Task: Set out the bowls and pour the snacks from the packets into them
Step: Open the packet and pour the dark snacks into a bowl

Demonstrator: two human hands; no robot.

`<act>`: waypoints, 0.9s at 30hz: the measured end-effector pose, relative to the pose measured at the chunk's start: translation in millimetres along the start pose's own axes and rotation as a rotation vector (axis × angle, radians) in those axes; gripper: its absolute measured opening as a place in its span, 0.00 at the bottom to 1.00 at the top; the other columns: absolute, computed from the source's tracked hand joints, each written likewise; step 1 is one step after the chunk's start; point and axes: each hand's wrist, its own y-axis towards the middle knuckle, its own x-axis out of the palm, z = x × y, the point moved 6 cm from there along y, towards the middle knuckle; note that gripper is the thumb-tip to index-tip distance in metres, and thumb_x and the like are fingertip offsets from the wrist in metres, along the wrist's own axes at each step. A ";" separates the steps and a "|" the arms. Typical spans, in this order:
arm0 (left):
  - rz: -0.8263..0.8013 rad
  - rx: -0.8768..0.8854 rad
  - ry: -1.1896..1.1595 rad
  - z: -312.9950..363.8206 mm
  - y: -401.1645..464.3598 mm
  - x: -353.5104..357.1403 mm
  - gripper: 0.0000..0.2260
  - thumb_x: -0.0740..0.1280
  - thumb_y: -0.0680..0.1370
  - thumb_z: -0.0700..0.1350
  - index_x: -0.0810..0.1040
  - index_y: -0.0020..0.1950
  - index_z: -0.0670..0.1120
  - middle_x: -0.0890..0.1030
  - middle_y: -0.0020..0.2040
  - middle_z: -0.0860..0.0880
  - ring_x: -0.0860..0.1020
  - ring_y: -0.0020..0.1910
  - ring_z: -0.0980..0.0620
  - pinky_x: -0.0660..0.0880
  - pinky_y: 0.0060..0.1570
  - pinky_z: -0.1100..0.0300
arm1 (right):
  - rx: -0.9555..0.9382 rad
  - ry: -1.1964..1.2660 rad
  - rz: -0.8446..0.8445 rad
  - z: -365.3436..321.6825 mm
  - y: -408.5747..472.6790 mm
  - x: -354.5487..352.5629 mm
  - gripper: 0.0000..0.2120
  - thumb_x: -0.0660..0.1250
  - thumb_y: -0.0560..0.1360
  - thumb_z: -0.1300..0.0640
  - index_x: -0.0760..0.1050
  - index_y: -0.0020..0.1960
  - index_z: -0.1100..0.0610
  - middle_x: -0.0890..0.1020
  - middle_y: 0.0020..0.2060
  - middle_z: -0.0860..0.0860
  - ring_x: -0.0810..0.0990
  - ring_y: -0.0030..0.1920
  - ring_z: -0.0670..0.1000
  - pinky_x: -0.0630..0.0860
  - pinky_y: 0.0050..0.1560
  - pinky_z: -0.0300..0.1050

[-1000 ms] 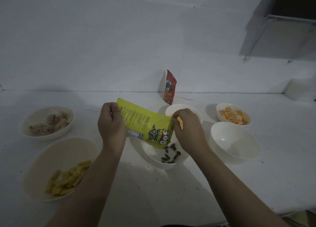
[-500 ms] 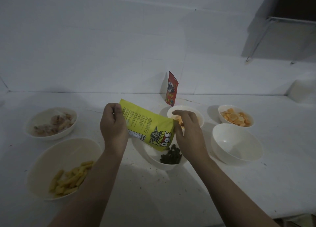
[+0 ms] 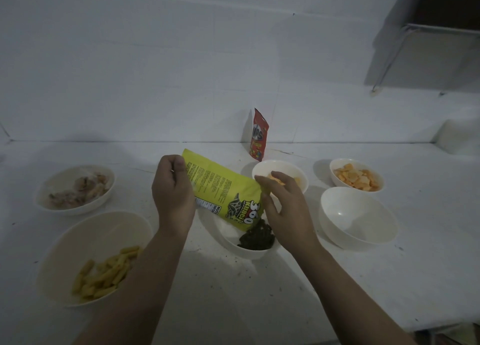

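Both hands held the yellow packet (image 3: 223,191), tilted mouth-down over the centre bowl (image 3: 249,250) with dark seeds (image 3: 257,237): the left hand (image 3: 172,196) gripped its upper end at ten o'clock, the right hand (image 3: 285,209) pinched its edge at three o'clock.

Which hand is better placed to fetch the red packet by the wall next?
Right. The right hand is nearer the red packet and only lightly pinches the yellow packet; the left hand grips its raised end.

Glossy yellow packet (image 3: 223,188), smooth white bowls (image 3: 358,220)
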 end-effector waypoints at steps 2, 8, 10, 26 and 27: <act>-0.002 0.008 0.013 0.7 -0.2 0.8 0.10 0.57 0.84 0.47 0.71 0.43 0.49 0.71 0.34 0.54 0.69 0.31 0.63 0.66 0.34 0.60 | 0.012 -0.014 -0.010 1.1 0.0 -0.3 0.19 0.63 0.81 0.58 0.73 0.69 0.43 0.67 0.74 0.49 0.66 0.68 0.45 0.65 0.66 0.43; -0.008 0.026 0.031 1.7 -0.9 3.4 0.10 0.56 0.84 0.47 0.70 0.43 0.49 0.71 0.34 0.54 0.69 0.31 0.62 0.66 0.34 0.61 | 0.027 -0.039 -0.042 2.2 1.5 0.6 0.21 0.64 0.81 0.58 0.72 0.70 0.41 0.65 0.75 0.48 0.62 0.65 0.40 0.62 0.64 0.36; -0.007 0.039 0.035 2.3 -0.4 3.4 0.10 0.56 0.84 0.47 0.70 0.43 0.49 0.70 0.34 0.54 0.69 0.31 0.62 0.66 0.34 0.61 | 0.033 -0.028 -0.027 2.7 1.8 -0.6 0.20 0.64 0.81 0.58 0.73 0.69 0.42 0.65 0.75 0.47 0.61 0.65 0.39 0.59 0.61 0.28; -0.024 0.168 0.079 13.4 0.6 4.4 0.10 0.56 0.83 0.46 0.70 0.43 0.48 0.70 0.33 0.54 0.68 0.32 0.61 0.64 0.34 0.63 | 0.088 0.112 0.091 7.5 6.5 -1.2 0.06 0.69 0.78 0.56 0.82 0.53 0.49 0.82 0.42 0.40 0.81 0.46 0.44 0.76 0.47 0.42; -0.030 0.170 0.074 13.6 0.2 4.9 0.10 0.56 0.84 0.45 0.70 0.43 0.48 0.70 0.33 0.54 0.68 0.32 0.61 0.64 0.34 0.65 | 0.088 0.112 0.093 7.8 7.1 -2.0 0.07 0.69 0.78 0.56 0.83 0.54 0.49 0.82 0.42 0.40 0.81 0.46 0.44 0.76 0.47 0.43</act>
